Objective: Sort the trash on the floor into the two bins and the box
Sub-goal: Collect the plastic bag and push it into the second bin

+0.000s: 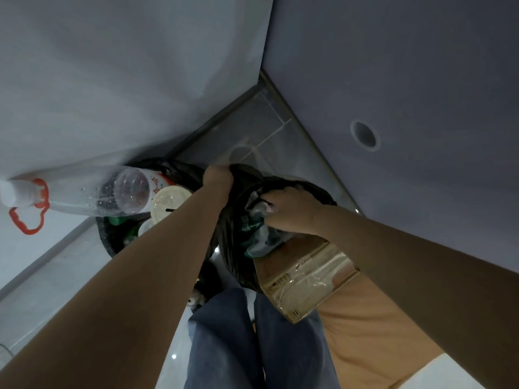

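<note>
Two pale walls (112, 80) meet in a corner above a strip of grey tiled floor (261, 130), and the sorting containers crowd that corner. The largest is the cardboard box (306, 279), taped along its seam, lying just below the right forearm and beside the person's blue jeans (238, 346). To its left stands a bin lined with a black bag (118, 237), already holding a pale plastic cup lid (168, 202) and some green-tinted items too dim to name. Between bin and box hangs a second black bag (238, 242), its mouth pulled open.

The left hand (217, 176) is curled tight on that bag's upper rim, holding it up. The right hand (292, 213) is inside the mouth, fingers closed on crumpled clear plastic wrapping with green print (258, 237), which sits in the bag's opening. A clear plastic bottle (84, 196) with a white cap and red-and-white label appears close to the lens at the left; whether it rests on something cannot be told.

The step in hand looks like depositing soft plastic waste. Next, the right hand probably needs to let go and withdraw without dragging the wrapping back out, while the left keeps the rim taut.
</note>
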The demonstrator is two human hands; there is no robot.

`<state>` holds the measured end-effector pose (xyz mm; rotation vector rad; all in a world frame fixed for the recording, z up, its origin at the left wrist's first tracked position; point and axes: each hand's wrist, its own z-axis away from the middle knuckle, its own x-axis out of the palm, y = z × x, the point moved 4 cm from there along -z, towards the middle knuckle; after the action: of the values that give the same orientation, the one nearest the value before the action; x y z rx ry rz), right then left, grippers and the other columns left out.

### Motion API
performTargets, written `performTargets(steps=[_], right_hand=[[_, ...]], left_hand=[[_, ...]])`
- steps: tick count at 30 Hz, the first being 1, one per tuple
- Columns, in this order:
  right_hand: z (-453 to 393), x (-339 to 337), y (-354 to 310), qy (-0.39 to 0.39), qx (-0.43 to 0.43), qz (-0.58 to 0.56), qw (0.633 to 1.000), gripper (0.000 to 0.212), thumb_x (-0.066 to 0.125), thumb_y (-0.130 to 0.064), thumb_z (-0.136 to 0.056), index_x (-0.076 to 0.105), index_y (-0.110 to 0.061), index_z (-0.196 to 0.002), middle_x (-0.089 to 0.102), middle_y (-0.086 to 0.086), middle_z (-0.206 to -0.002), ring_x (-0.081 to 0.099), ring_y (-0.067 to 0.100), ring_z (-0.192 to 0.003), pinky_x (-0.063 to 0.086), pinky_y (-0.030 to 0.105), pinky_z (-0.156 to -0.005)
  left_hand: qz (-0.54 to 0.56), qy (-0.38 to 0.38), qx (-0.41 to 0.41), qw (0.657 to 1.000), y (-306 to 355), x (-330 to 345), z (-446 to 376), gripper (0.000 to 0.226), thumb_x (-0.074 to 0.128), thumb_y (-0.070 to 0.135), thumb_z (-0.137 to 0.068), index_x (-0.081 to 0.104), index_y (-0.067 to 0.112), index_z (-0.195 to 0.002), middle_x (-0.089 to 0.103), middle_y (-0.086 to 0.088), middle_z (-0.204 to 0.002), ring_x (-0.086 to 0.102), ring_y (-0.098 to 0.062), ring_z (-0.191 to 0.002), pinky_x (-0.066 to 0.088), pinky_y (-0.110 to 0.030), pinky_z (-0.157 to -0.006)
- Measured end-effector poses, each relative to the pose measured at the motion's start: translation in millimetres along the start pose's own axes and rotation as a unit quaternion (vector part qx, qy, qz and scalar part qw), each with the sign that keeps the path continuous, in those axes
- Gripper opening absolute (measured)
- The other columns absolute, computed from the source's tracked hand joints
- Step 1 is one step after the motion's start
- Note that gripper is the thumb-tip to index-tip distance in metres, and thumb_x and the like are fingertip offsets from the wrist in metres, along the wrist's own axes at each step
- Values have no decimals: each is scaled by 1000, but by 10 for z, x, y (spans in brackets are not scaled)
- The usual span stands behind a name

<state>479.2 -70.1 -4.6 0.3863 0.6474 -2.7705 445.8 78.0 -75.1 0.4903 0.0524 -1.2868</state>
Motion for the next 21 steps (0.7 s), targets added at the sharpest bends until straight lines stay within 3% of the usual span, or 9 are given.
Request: performTargets(steps=[2, 3, 6, 8, 10, 13, 16, 18, 21], right_hand=[[160, -75, 90, 96, -5, -226, 969, 24, 55, -17, -87, 63, -1, -102, 63, 10, -98, 61, 23, -99, 47, 36, -84], [246, -129, 186, 178, -12, -257, 950, 24, 57, -15, -88, 67, -3, -105, 64, 6, -100, 61, 18, -96, 47, 31, -86], [400, -235, 437, 347, -43, -174, 921, 27, 61, -13, -88, 66, -11, -114, 59, 4, -111, 54, 16, -106, 41, 19, -92], [301, -243, 499, 332, -53, -175, 926, 29, 55, -7, -91, 63, -12, -118, 56, 7, -117, 50, 16, -111, 32, 5, -91], [132, -271, 511, 285, -32, -230, 930, 33, 45, 0, -94, 63, -10, -120, 56, 9, -122, 50, 15, -113, 31, 1, -90], [-21, -377, 529, 233, -22, -187, 954, 36, 49, 5, -89, 65, -11, -118, 61, 7, -121, 56, 18, -108, 41, 18, -94], [-30, -543, 567, 149, -62, -110, 981, 34, 65, -3, -84, 67, -15, -116, 67, 3, -109, 62, 19, -95, 51, 34, -88], [-13, -574, 619, 99, -58, -54, 992, 33, 71, -13, -82, 67, -20, -114, 67, -1, -103, 63, 17, -89, 52, 31, -82], [-21, -558, 649, 166, -85, 12, 982, 15, 72, -19, -82, 68, -15, -96, 66, -1, -90, 63, 18, -82, 47, 27, -70]], left_hand=[[-88, 58, 63, 992, 39, -83, 12, 38, 37, 21, -103, 54, -4, -126, 55, -23, -130, 51, -36, -121, 42, -34, -92], [-111, 74, 108, 985, 91, -126, 99, 39, 35, 25, -103, 52, -3, -125, 56, -23, -128, 51, -37, -119, 40, -35, -92], [-145, 126, 330, 924, 205, -216, 452, 33, 45, 28, -100, 52, 10, -125, 55, -11, -126, 47, -29, -121, 35, -38, -98], [-206, 99, 444, 866, 171, -198, 655, 39, 52, 12, -89, 54, 17, -128, 52, -5, -130, 42, -23, -126, 33, -40, -105], [-191, -22, 404, 894, 41, -111, 584, 58, 48, -8, -80, 53, 19, -131, 50, -3, -136, 41, -19, -129, 33, -28, -105], [-129, -122, 333, 926, -19, 1, 442, 62, 45, -19, -77, 58, 16, -126, 59, -3, -126, 54, -13, -121, 38, -14, -96], [-35, -188, 323, 927, 60, 54, 386, 52, 57, -22, -78, 61, 14, -115, 66, 1, -102, 65, 6, -91, 47, -12, -87], [-73, -189, 324, 924, 110, 55, 361, 40, 66, -15, -78, 66, 9, -110, 67, 2, -95, 62, 15, -76, 47, -7, -81], [-154, -121, 352, 915, 150, 18, 293, 16, 73, 0, -78, 72, 15, -85, 69, 2, -81, 61, 12, -65, 47, -7, -74]])
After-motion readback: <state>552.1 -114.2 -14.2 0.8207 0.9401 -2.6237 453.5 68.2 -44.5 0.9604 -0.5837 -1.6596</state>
